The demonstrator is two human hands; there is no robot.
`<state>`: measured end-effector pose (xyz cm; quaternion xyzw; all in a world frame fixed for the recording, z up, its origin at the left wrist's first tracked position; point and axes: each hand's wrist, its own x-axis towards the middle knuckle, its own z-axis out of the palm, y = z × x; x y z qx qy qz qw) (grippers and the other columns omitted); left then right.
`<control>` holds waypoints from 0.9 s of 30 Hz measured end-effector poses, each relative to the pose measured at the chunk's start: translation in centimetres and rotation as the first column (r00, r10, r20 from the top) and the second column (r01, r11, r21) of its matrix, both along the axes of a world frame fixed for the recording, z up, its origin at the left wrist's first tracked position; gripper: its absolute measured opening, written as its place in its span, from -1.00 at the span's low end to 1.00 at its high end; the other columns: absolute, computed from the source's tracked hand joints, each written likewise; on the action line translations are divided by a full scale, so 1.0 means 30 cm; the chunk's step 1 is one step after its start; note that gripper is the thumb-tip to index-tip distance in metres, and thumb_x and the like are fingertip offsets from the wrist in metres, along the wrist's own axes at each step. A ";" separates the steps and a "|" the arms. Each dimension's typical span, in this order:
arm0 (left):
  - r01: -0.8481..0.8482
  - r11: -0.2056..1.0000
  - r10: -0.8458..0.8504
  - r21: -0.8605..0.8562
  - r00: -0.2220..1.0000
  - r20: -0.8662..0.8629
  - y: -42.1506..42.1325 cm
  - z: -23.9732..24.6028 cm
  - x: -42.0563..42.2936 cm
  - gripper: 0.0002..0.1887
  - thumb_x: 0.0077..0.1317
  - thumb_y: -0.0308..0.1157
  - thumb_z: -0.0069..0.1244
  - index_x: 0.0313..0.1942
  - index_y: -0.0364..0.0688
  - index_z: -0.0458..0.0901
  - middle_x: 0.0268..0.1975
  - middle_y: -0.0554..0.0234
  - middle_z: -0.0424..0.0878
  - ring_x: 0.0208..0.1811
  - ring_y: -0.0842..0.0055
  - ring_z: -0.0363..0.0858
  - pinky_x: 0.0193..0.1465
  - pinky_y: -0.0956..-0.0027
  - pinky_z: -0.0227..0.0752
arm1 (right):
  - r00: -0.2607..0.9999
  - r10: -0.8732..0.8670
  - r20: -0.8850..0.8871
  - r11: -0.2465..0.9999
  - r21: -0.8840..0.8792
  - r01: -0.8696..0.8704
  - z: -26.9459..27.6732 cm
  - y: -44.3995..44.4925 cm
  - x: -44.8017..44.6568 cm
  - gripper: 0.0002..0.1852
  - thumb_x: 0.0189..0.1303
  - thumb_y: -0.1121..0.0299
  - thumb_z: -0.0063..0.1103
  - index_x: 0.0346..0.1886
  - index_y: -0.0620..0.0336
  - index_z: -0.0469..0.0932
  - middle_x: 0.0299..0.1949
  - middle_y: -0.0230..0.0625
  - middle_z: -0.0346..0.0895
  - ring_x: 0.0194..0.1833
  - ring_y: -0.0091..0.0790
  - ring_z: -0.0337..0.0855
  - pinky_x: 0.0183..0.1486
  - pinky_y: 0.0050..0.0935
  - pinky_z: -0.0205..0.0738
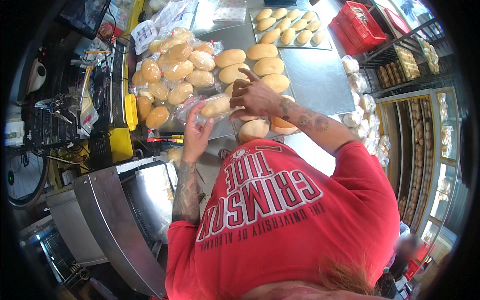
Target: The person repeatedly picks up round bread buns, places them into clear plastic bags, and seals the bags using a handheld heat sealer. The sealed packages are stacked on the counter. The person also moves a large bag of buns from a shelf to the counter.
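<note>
A pale oblong bread roll point(215, 107) lies inside a clear plastic bag point(187, 108) at the near edge of the metal table. My left hand point(198, 129) holds the bag from the left, thumb and fingers apart around its side. At the bag's right end, my right hand point(252, 95) has its lower fingers curled against the film and its index finger raised. Under and beyond that hand sits a tray with unwrapped rolls point(268, 66) in two rows, some hidden by my forearm. Bagged rolls with red closures point(178, 70) are heaped on the left.
Smaller rolls fill a tray point(326, 47) at the back. Red crates point(352, 28) stand back right, above bagged bread point(362, 101) and a bread cabinet point(408, 93). A red and yellow tool point(165, 139) juts at the left table edge. Steel equipment point(112, 225) is lower left; a person point(407, 249) lower right.
</note>
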<state>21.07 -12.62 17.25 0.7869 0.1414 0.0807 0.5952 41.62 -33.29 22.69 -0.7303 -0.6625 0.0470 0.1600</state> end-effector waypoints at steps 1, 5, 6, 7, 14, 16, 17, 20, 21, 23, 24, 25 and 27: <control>-0.009 0.992 0.003 0.122 0.999 0.047 -0.005 0.037 0.010 -0.31 0.32 -0.39 0.27 0.44 -0.24 0.42 0.36 0.05 0.49 0.42 0.29 0.45 0.29 0.21 0.43 | 0.999 0.028 0.029 1.000 0.000 -0.028 0.003 -0.006 0.004 -0.63 0.42 -0.14 0.28 -0.18 -0.08 0.77 -0.12 -0.33 0.76 0.16 -0.31 0.68 0.57 0.39 0.04; -0.019 0.889 0.029 0.458 0.999 -0.016 0.027 0.191 0.025 -0.68 0.34 -0.26 0.35 0.03 -0.16 0.78 -0.09 0.08 0.76 0.02 0.22 0.70 0.12 0.14 0.46 | 0.653 0.128 -0.746 0.816 0.454 0.358 0.022 -0.021 -0.080 -0.71 0.33 0.20 0.53 -0.04 0.14 0.69 -0.06 -0.31 0.71 0.09 -0.32 0.68 0.55 -0.08 0.23; -0.104 0.877 0.038 0.470 0.988 0.148 -0.018 0.286 0.060 -0.85 0.34 -0.28 0.34 -0.21 -0.14 0.83 -0.26 0.10 0.78 -0.14 0.10 0.69 0.13 0.11 0.48 | 0.451 0.193 -0.871 0.731 0.435 0.527 -0.006 -0.019 -0.122 -0.61 0.32 0.18 0.54 0.07 0.18 0.68 0.12 -0.17 0.70 0.25 -0.20 0.62 0.41 -0.17 0.43; 0.003 0.869 -0.071 0.495 0.990 0.120 -0.019 0.318 0.075 -0.84 0.34 -0.27 0.34 -0.19 -0.14 0.83 -0.24 0.11 0.78 -0.11 0.11 0.69 0.13 0.10 0.48 | 0.506 0.173 -0.845 0.781 0.431 0.453 -0.029 -0.018 -0.140 -0.55 0.31 0.19 0.55 0.15 0.19 0.65 0.15 -0.16 0.67 0.27 -0.19 0.61 0.40 -0.18 0.44; 0.019 0.875 -0.166 0.485 0.951 0.262 -0.142 0.292 0.109 -0.58 0.26 -0.27 0.40 0.11 -0.06 0.72 0.10 0.03 0.73 0.19 0.07 0.62 0.31 0.03 0.42 | 0.613 0.190 -0.767 0.907 0.377 0.190 -0.205 0.042 -0.203 -0.45 0.51 0.20 0.29 0.46 0.20 0.46 0.29 -0.14 0.60 0.32 -0.19 0.58 0.41 -0.20 0.45; -0.157 0.857 -0.049 0.491 0.923 0.381 -0.186 0.214 0.031 -0.44 0.21 -0.31 0.42 0.23 -0.01 0.66 0.27 -0.03 0.62 0.30 0.03 0.56 0.40 -0.06 0.37 | 0.340 0.222 -0.914 0.868 0.344 0.357 -0.187 0.057 -0.183 -0.47 0.60 0.12 0.15 0.47 0.20 0.45 0.30 -0.17 0.59 0.33 -0.20 0.59 0.42 -0.19 0.45; -0.178 0.802 -0.074 0.570 0.917 0.391 -0.204 0.155 -0.032 -0.38 0.18 -0.33 0.42 0.28 0.00 0.62 0.35 -0.06 0.54 0.34 0.00 0.52 0.43 -0.12 0.34 | 0.005 0.246 -0.969 0.872 0.223 0.437 -0.153 0.071 -0.176 -0.46 0.63 0.06 0.09 0.46 0.22 0.45 0.29 -0.20 0.60 0.33 -0.21 0.59 0.43 -0.18 0.45; -0.160 0.626 -0.161 0.763 0.931 0.327 -0.150 -0.025 -0.121 -0.24 0.09 -0.37 0.43 0.36 0.02 0.57 0.47 -0.08 0.41 0.46 -0.03 0.42 0.49 -0.27 0.26 | -0.570 0.250 -0.783 0.911 -0.010 0.413 -0.067 0.107 -0.168 -0.38 0.66 -0.13 -0.07 0.45 0.21 0.46 0.29 -0.24 0.60 0.33 -0.22 0.59 0.44 -0.16 0.47; -0.140 0.565 -0.186 0.813 0.939 0.290 -0.135 -0.029 -0.118 -0.21 0.06 -0.38 0.43 0.37 0.02 0.56 0.49 -0.08 0.38 0.49 -0.03 0.38 0.50 -0.31 0.24 | -0.672 0.233 -0.703 0.925 -0.054 0.377 -0.035 0.116 -0.162 -0.34 0.66 -0.19 -0.12 0.45 0.20 0.47 0.30 -0.24 0.59 0.33 -0.22 0.59 0.43 -0.15 0.47; -0.255 0.609 -0.140 0.751 0.898 0.418 -0.109 -0.042 -0.103 -0.14 0.02 -0.40 0.43 0.41 -0.03 0.50 0.42 -0.07 0.51 0.44 0.01 0.47 0.52 -0.20 0.27 | -0.675 0.177 -0.717 0.902 -0.156 0.402 -0.003 0.150 -0.177 -0.28 0.61 -0.29 -0.14 0.40 0.18 0.49 0.29 -0.24 0.59 0.32 -0.24 0.60 0.42 -0.16 0.49; -0.259 0.689 -0.104 0.677 0.889 0.445 -0.117 -0.011 -0.082 -0.16 0.06 -0.42 0.43 0.42 -0.05 0.49 0.40 -0.04 0.54 0.43 0.03 0.50 0.52 -0.16 0.29 | -0.658 0.187 -0.729 0.877 -0.178 0.446 -0.044 0.166 -0.160 -0.28 0.60 -0.30 -0.14 0.40 0.16 0.49 0.29 -0.24 0.59 0.29 -0.24 0.61 0.41 -0.16 0.50; -0.264 0.758 -0.061 0.596 0.881 0.468 -0.126 0.008 -0.074 -0.18 0.11 -0.43 0.42 0.42 -0.07 0.48 0.39 -0.01 0.58 0.41 0.05 0.53 0.53 -0.12 0.31 | -0.642 0.193 -0.742 0.853 -0.197 0.484 -0.089 0.184 -0.142 -0.28 0.59 -0.31 -0.13 0.40 0.15 0.49 0.28 -0.24 0.60 0.27 -0.25 0.62 0.40 -0.15 0.51; -0.276 0.960 0.274 -0.037 0.914 0.299 -0.174 -0.062 -0.135 -0.34 0.33 -0.31 0.31 0.41 -0.14 0.48 0.37 0.08 0.63 0.38 0.10 0.58 0.51 -0.02 0.36 | -0.420 -0.025 -0.907 0.952 -0.149 0.266 -0.120 0.172 -0.114 -0.36 0.61 -0.27 -0.06 0.29 0.11 0.59 0.22 -0.26 0.63 0.21 -0.29 0.62 0.35 -0.19 0.50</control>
